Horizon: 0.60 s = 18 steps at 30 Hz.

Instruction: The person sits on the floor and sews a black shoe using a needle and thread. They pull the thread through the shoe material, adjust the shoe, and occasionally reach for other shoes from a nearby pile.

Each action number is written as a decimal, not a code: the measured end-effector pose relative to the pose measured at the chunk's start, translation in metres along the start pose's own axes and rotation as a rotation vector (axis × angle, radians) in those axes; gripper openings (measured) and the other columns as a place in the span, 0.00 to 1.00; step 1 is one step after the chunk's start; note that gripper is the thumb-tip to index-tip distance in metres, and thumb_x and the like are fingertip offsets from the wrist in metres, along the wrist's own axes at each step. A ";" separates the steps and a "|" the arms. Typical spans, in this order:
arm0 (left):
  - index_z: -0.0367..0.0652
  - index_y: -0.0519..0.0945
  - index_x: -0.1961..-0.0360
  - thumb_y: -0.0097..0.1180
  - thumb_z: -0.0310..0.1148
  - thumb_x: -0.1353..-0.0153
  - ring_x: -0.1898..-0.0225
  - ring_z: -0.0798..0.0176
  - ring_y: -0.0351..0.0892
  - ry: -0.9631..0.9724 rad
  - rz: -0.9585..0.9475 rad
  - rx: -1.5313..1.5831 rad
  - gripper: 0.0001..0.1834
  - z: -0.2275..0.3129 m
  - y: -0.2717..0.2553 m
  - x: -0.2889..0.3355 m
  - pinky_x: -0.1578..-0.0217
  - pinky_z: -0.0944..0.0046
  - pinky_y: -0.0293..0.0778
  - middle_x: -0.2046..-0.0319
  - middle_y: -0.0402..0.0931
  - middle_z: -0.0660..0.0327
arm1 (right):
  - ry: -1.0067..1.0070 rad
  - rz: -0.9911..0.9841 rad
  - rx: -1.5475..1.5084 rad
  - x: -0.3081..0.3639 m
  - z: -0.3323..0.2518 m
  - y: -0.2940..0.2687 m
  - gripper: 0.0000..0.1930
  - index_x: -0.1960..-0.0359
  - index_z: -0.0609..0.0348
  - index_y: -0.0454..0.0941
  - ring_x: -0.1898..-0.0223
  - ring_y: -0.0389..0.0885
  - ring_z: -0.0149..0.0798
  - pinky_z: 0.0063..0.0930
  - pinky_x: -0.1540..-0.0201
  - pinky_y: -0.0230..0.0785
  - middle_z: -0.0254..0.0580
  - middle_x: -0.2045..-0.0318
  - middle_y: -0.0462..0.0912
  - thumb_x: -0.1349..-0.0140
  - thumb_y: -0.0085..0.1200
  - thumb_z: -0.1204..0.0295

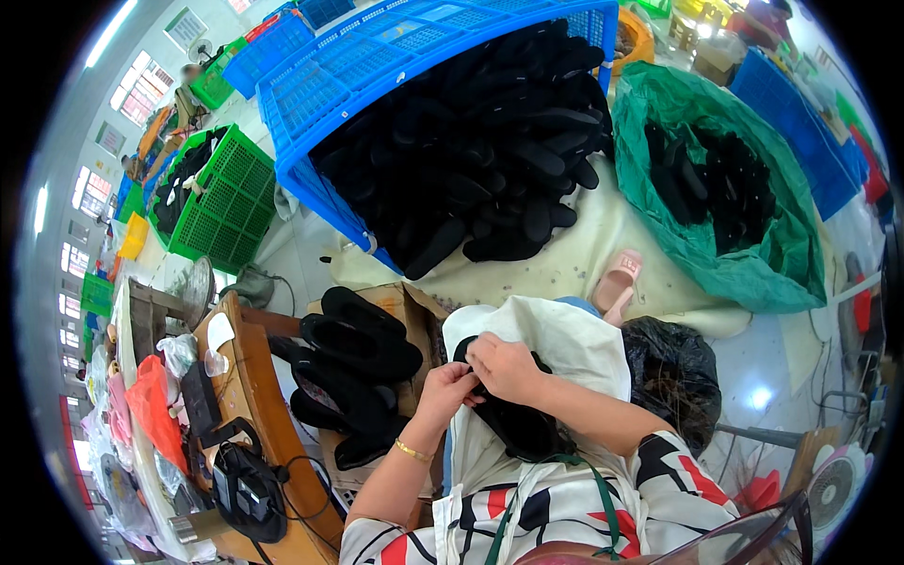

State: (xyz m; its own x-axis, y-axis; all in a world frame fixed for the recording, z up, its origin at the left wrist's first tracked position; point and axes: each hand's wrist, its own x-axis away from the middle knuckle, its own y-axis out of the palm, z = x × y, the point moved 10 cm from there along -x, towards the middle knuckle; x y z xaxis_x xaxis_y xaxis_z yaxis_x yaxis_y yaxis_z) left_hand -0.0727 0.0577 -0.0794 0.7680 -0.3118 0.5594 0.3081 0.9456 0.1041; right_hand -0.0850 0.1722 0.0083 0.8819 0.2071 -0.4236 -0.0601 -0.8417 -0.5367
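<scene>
A black slip-on shoe (521, 426) lies across my lap on a white apron (565, 339). My left hand (450, 388) pinches at the shoe's far end, fingers closed on its edge. Close beside it my right hand (504, 367) is bent over the same end, fingertips pressed together. Whatever small thing may be between the fingertips is too small to make out. To the left, several finished-looking black shoes (363, 344) are stacked on a cardboard box (405, 306).
Ahead, a tipped blue crate (320, 94) spills black shoes onto a cream sheet (565, 254). At the right are a green sack (791, 254) holding black pieces and a black plastic bag (673, 377). A wooden table (273, 424) with a black bag (247, 490) stands left, beyond it a green crate (226, 198).
</scene>
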 end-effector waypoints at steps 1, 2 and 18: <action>0.38 0.79 0.70 0.57 0.30 0.37 0.79 0.69 0.81 -0.001 0.010 -0.014 0.07 0.001 -0.002 -0.003 0.78 0.74 0.75 0.77 0.79 0.64 | 0.019 0.100 -0.080 -0.007 0.002 -0.005 0.06 0.70 0.57 0.72 0.75 0.78 0.50 0.40 0.76 0.71 0.46 0.73 0.76 0.36 0.52 0.70; 0.38 0.79 0.70 0.58 0.30 0.37 0.80 0.69 0.81 -0.013 0.012 -0.026 0.07 -0.001 -0.004 -0.006 0.78 0.73 0.75 0.77 0.79 0.64 | 0.051 0.198 -0.157 -0.008 0.007 -0.013 0.07 0.70 0.57 0.72 0.75 0.78 0.51 0.39 0.76 0.71 0.46 0.73 0.77 0.35 0.52 0.70; 0.42 0.78 0.63 0.61 0.31 0.40 0.76 0.67 0.79 0.289 0.258 -0.507 0.06 0.033 -0.005 0.009 0.75 0.69 0.73 0.74 0.76 0.64 | 0.048 0.030 0.120 0.017 0.030 -0.049 0.05 0.64 0.57 0.76 0.78 0.74 0.44 0.33 0.74 0.67 0.39 0.77 0.73 0.37 0.56 0.70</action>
State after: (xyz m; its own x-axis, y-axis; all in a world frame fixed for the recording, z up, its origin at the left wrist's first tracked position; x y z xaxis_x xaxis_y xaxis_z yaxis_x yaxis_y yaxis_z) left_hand -0.0858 0.0536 -0.0481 0.9517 -0.1588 0.2627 0.2658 0.8545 -0.4464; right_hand -0.0816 0.2317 0.0051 0.9000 0.1562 -0.4068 -0.1398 -0.7806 -0.6092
